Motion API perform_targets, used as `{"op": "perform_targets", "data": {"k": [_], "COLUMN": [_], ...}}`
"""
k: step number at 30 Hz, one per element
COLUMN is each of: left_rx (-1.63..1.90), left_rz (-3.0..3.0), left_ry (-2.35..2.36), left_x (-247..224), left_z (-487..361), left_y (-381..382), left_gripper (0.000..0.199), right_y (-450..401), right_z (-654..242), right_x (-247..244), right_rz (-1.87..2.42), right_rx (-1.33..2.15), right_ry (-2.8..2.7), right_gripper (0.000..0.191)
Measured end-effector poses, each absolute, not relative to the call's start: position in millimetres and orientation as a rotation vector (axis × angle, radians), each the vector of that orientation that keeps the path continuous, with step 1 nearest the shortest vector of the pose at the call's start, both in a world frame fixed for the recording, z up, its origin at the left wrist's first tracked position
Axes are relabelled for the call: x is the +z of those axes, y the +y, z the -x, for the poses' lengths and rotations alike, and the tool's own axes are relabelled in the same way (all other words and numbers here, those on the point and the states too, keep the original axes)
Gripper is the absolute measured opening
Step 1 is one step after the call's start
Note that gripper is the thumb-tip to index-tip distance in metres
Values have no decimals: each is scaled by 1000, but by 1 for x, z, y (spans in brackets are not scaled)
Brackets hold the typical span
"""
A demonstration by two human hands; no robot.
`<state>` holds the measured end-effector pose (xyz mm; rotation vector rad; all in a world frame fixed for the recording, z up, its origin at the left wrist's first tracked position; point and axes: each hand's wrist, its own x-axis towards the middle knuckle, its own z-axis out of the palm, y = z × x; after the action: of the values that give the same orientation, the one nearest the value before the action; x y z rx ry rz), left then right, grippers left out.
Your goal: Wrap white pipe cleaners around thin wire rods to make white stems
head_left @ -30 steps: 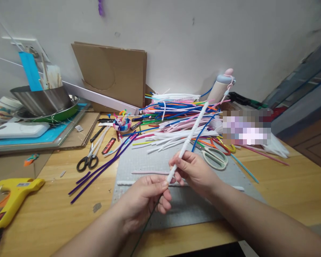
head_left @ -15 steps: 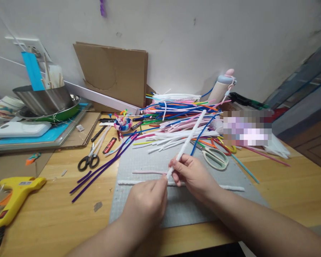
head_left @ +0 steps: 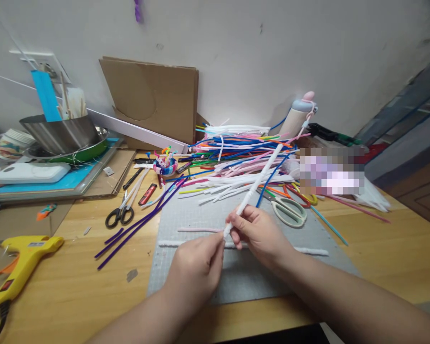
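A white pipe cleaner (head_left: 259,184) slants up and away from my hands, thicker and bumpy along its lower half. My right hand (head_left: 260,234) pinches it near its lower end. At the very bottom tip, the thumb and fingers of my left hand (head_left: 197,263) are closed on it. Beneath my hands, a long white pipe cleaner (head_left: 311,251) lies across the grey cutting mat (head_left: 186,284), its middle partly hidden. A short pale pink pipe cleaner (head_left: 197,230) rests on the mat just behind my left hand.
Behind the mat lies a heap of coloured pipe cleaners (head_left: 236,162). Light-handled scissors (head_left: 290,211) sit at right, black-handled scissors (head_left: 120,216) at left beside purple pipe cleaners (head_left: 136,229). A yellow glue gun (head_left: 25,263) lies far left. A bottle (head_left: 296,117) stands behind.
The upper end of the held white pipe cleaner has swung slightly to the right. Both hands keep nearly the same place and grip.
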<state>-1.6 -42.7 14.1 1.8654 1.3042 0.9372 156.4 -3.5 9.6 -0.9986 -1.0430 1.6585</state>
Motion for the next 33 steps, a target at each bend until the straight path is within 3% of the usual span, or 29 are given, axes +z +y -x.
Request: {"op": "perform_targets", "data": {"k": [4, 11, 16, 27, 33], "left_rx": [962, 910, 839, 560, 797], "left_rz": [-2062, -1020, -775, -529, -642], "left_ry": [1354, 1041, 792, 678, 786], "left_x": [9, 18, 16, 21, 23], "left_z": [1, -9, -8, -1, 6], "left_y": [-45, -36, -31, -31, -24], "left_gripper": [27, 29, 41, 17, 22], "right_y": [-4, -1, 0, 2, 12], "right_z": [-156, -160, -164, -166, -173], "right_x": [8, 11, 15, 15, 14], "right_rz": [1038, 1003, 987, 905, 977], "right_rx": [1640, 1656, 1634, 1645, 1459], "right_ry": [-1040, -1052, -1062, -1066, -1357], "right_gripper": [32, 31, 30, 29, 31]}}
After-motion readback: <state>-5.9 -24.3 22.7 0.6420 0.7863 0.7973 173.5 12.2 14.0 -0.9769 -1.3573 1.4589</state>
